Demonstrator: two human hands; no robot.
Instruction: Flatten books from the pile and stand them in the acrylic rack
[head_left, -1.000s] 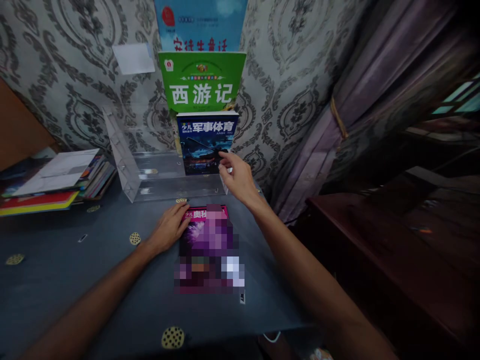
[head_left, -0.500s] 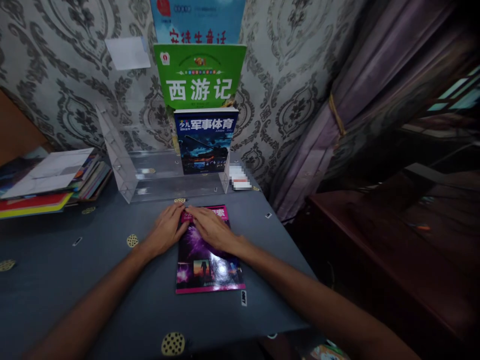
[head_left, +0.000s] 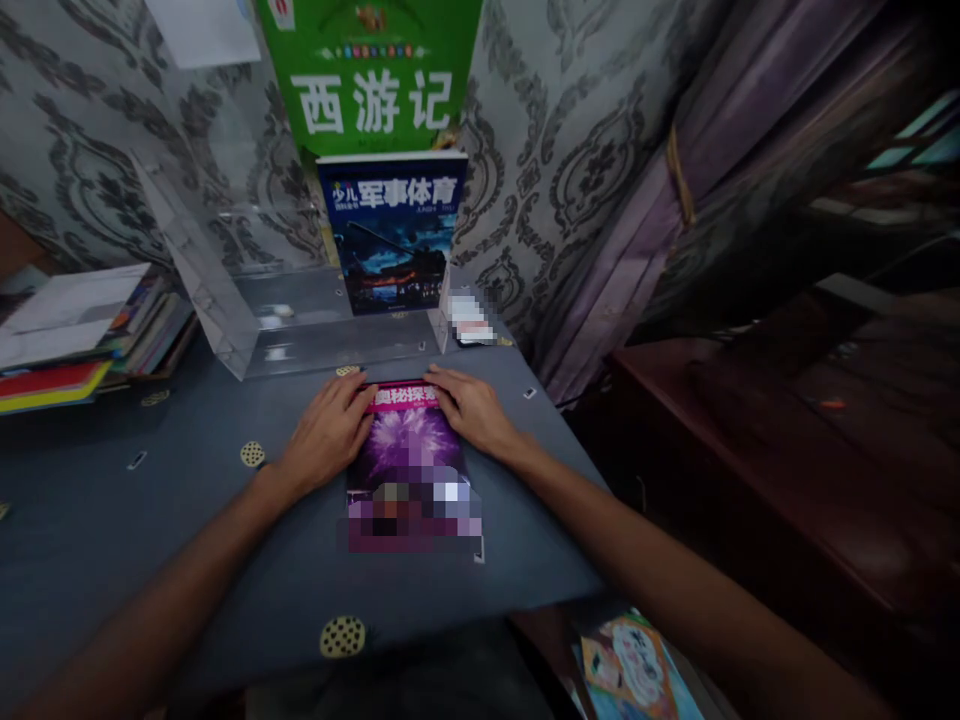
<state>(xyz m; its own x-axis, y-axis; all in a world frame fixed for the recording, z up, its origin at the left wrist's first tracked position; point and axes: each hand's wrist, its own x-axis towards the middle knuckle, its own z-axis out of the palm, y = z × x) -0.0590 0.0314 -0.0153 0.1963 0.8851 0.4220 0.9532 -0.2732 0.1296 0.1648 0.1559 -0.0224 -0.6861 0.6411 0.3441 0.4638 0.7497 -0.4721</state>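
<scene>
A purple book [head_left: 409, 440] with a pink title band lies face up on the table, its lower part blurred out. My left hand [head_left: 330, 425] rests at its upper left corner, fingers stretched out and touching the edge. Across from it, my right hand [head_left: 476, 408] lies over the upper right corner with its fingers extended. Neither hand grips the book. Just behind is a clear acrylic book stand [head_left: 337, 345]. A dark blue book [head_left: 397, 240] stands upright in its right part, with a green book [head_left: 375, 100] above and behind it.
A pile of books and papers [head_left: 82, 325] sits at the table's left. Beside the stand's right end lies a small, partly blurred item [head_left: 471, 325]. A purple curtain [head_left: 622, 250] and dark red furniture [head_left: 720, 450] are on the right. More books [head_left: 637, 670] show below the table edge.
My right hand has slid right across the book's top to its right corner, uncovering the title. My left hand stays at the left corner. The view has tilted down.
</scene>
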